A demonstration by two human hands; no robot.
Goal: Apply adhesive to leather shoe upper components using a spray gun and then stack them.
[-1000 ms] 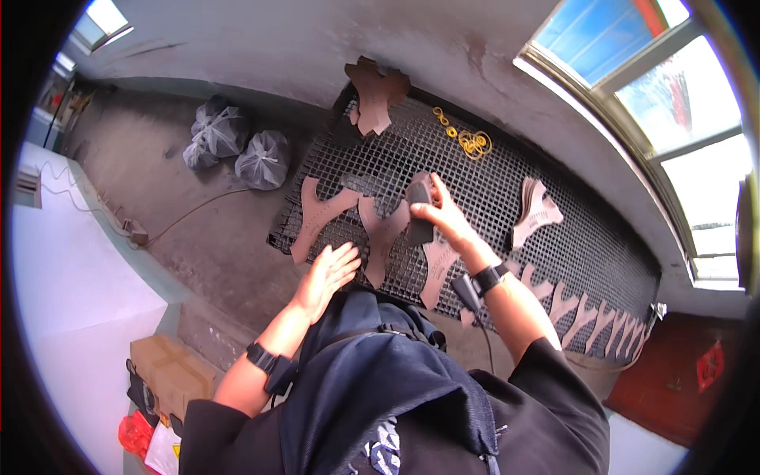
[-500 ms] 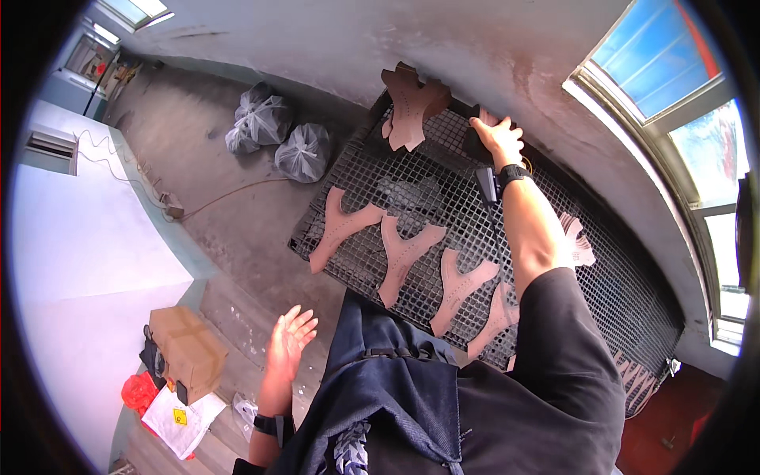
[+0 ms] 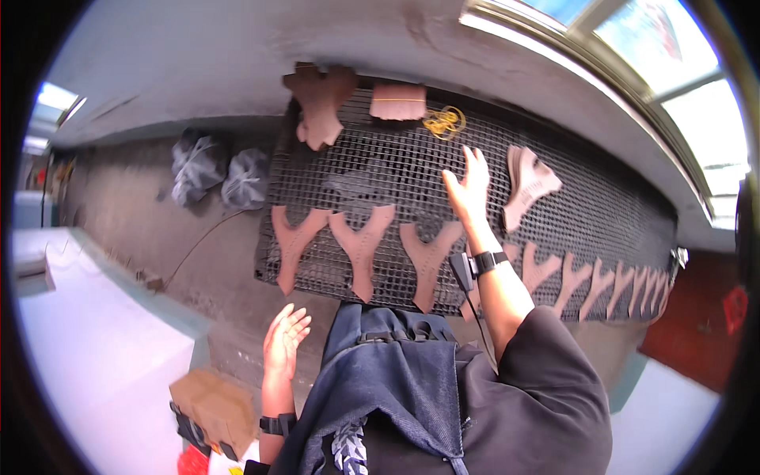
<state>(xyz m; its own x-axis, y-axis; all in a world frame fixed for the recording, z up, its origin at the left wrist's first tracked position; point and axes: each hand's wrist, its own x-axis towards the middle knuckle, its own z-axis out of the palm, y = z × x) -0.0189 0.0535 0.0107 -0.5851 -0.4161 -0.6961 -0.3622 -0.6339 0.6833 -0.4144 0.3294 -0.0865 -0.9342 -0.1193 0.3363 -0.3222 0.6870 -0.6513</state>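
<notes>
My right hand (image 3: pixel 470 188) is held over a black mesh-topped table (image 3: pixel 404 170), fingers stretched out and nothing in it. Just right of it lies a stack of pinkish-brown Y-shaped cut pieces (image 3: pixel 530 186). Beyond the fingertips, near the wall, are a heap of yellow rubber bands (image 3: pixel 445 123) and a banded bundle of pink pieces (image 3: pixel 398 104). Single Y-shaped pieces (image 3: pixel 361 252) lie in a row along the table's near edge. My left hand (image 3: pixel 285 340) hangs off the near left side of the table, palm up, open and holding nothing.
Another stack of pieces (image 3: pixel 321 103) sits at the table's far left corner. Plastic bags (image 3: pixel 245 180) stand on the floor left of it. A cardboard box (image 3: pixel 214 408) is at the lower left. Windows (image 3: pixel 657 43) line the wall at far right.
My right hand has drawn back from the banded bundle at the far edge, now bare-handed over the mesh. The view has turned to the right. My left hand stays open at my side.
</notes>
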